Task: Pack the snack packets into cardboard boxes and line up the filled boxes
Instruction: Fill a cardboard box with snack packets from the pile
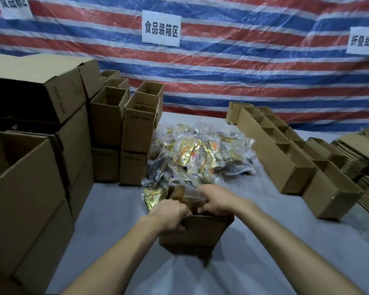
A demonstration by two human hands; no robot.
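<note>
Dim, cool indoor light; detail soft. Glare flecks on plastic packets (192, 154). Left-hand big boxes (30, 103) sunk in shadow. Faint shadow on surface (264, 235) under small box (196, 231). Edges bend, corner signs (363, 40) tilt.

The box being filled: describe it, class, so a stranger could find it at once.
Below the striped tarp, a pile of snack packets lies on the table. At the pile's near edge stands a small cardboard box. Unlike the stacked boxes and the row of boxes, it alone has the left hand and right hand on it.
</note>
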